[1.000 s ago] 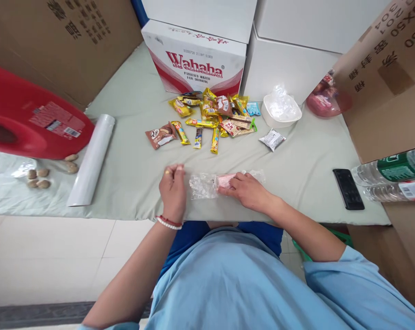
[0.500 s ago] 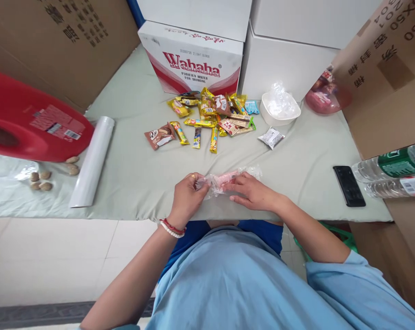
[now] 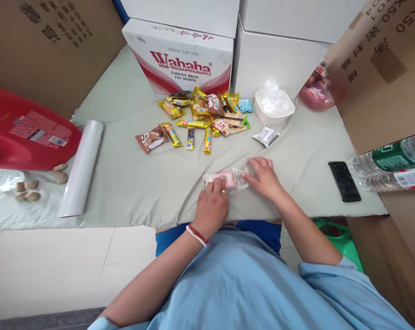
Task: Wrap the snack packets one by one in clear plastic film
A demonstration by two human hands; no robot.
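your left hand presses its curled fingers down on the near end of a pink snack in clear wrap, which lies on the bench close to its front edge. your right hand pinches the crinkled far end of the same wrap. beyond them a pile of snack packets is spread out, with a white bowl to its right and a wahaha carton behind. a black phone lies well to the right.
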